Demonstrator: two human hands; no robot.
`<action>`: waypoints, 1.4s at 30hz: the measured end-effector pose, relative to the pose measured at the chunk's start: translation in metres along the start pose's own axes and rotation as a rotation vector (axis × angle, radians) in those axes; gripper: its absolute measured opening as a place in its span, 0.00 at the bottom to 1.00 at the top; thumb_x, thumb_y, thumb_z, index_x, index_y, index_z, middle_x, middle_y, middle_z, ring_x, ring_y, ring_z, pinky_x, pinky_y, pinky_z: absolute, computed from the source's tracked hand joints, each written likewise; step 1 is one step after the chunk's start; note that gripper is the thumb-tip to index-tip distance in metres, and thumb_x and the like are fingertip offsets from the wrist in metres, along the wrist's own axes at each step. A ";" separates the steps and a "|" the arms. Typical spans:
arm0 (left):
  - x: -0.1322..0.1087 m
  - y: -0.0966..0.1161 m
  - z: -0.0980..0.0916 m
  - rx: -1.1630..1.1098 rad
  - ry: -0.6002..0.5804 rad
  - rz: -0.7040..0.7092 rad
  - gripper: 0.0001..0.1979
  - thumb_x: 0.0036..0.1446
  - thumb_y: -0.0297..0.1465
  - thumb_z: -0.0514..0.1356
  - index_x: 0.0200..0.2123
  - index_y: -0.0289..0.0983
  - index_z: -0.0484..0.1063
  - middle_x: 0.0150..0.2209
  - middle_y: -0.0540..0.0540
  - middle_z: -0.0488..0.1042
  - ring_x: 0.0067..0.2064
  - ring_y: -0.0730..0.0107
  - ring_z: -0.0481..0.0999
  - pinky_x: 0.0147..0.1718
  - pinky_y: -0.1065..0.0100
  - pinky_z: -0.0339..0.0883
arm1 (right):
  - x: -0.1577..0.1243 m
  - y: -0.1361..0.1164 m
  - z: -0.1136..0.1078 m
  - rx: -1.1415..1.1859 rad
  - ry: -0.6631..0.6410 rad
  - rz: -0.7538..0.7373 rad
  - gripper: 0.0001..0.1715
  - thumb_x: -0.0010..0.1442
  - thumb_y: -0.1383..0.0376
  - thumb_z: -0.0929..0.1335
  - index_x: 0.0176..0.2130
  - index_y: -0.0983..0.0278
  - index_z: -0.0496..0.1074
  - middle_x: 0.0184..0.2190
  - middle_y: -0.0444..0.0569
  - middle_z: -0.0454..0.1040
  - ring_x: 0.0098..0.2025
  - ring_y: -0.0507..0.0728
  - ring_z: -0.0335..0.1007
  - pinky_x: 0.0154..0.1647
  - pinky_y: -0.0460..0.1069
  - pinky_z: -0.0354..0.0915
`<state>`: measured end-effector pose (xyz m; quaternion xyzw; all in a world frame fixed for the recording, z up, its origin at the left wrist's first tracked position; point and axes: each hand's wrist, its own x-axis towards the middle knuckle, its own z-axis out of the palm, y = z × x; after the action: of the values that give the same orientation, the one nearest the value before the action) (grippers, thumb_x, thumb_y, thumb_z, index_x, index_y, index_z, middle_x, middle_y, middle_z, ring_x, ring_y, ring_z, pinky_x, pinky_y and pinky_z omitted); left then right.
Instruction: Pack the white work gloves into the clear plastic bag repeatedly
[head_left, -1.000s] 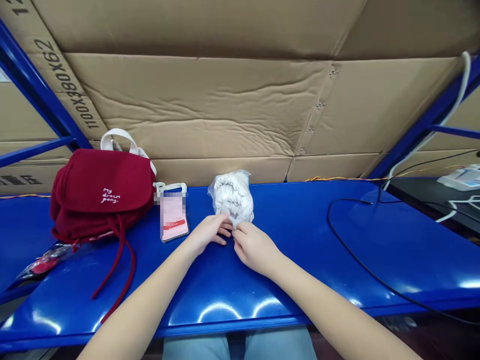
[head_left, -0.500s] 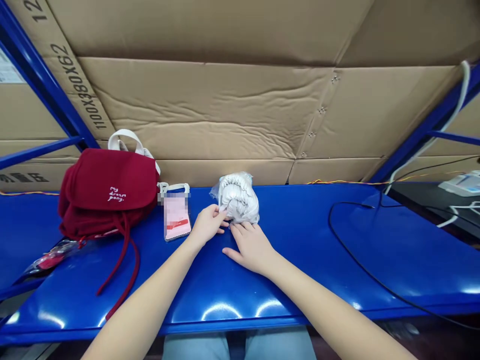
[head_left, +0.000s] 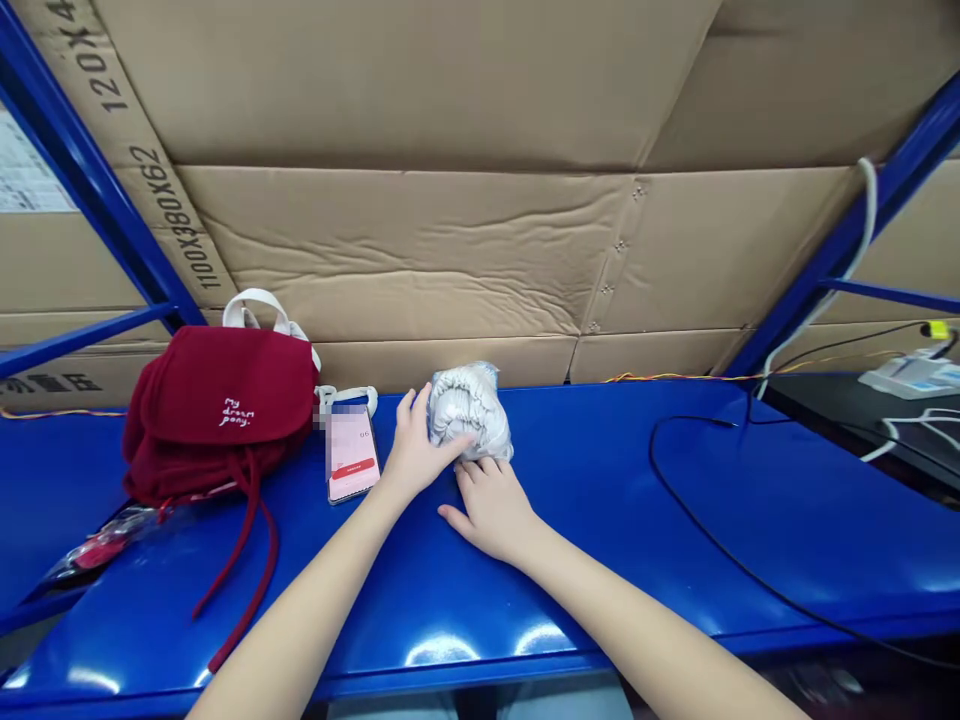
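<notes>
Hazily, bagged bundle [head_left: 469, 412], left hand [head_left: 422, 450] — fingers spread on it, right hand [head_left: 489, 512] — fingers curled

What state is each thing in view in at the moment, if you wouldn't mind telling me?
Bundle: white gathered fabric in clear plastic, on the bench.
Left hand: open, fingers against the bundle's left side.
Right hand: open, fingers at the bundle's lower edge.
Phone: lying flat, screen lit pink, partly blurred.
Bag: maroon, flap closed, drawstrings trailing.
Cable: black, lying loose.
</notes>
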<state>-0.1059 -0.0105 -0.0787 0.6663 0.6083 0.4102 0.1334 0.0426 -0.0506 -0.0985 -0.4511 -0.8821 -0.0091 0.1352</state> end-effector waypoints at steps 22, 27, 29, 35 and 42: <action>-0.021 -0.002 0.012 -0.029 -0.135 -0.413 0.33 0.53 0.52 0.53 0.54 0.36 0.51 0.52 0.32 0.69 0.56 0.49 0.67 0.53 0.52 0.53 | 0.001 0.067 -0.025 0.524 -0.015 0.364 0.32 0.61 0.45 0.55 0.29 0.62 0.74 0.44 0.53 0.75 0.53 0.66 0.64 0.54 0.61 0.53; -0.047 0.009 0.012 0.067 -0.189 -0.246 0.29 0.54 0.51 0.52 0.48 0.34 0.61 0.55 0.29 0.66 0.62 0.44 0.58 0.57 0.49 0.45 | 0.009 0.071 -0.011 0.946 0.235 0.629 0.26 0.56 0.44 0.60 0.35 0.63 0.69 0.36 0.50 0.75 0.41 0.61 0.70 0.41 0.53 0.64; -0.051 0.016 0.003 0.048 -0.242 -0.170 0.30 0.48 0.51 0.58 0.47 0.35 0.65 0.53 0.29 0.68 0.62 0.41 0.56 0.58 0.50 0.45 | 0.011 0.071 -0.003 1.023 0.296 0.676 0.24 0.55 0.47 0.63 0.39 0.63 0.67 0.37 0.49 0.74 0.40 0.60 0.70 0.39 0.52 0.65; -0.003 0.048 -0.039 0.196 -0.166 0.133 0.20 0.57 0.45 0.52 0.44 0.39 0.73 0.48 0.38 0.74 0.57 0.50 0.65 0.58 0.57 0.50 | 0.016 0.068 0.005 0.997 0.388 0.626 0.22 0.52 0.50 0.67 0.40 0.60 0.62 0.37 0.47 0.73 0.40 0.59 0.70 0.40 0.52 0.66; 0.043 0.031 0.005 0.328 -0.340 0.379 0.27 0.58 0.47 0.51 0.58 0.43 0.63 0.62 0.42 0.59 0.64 0.50 0.55 0.62 0.50 0.36 | 0.018 0.067 0.004 1.038 0.339 0.584 0.20 0.55 0.48 0.62 0.39 0.61 0.62 0.39 0.49 0.73 0.42 0.58 0.70 0.42 0.51 0.65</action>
<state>-0.0840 0.0240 -0.0442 0.8395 0.5004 0.2067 0.0449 0.0849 0.0037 -0.1047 -0.5415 -0.5780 0.3869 0.4722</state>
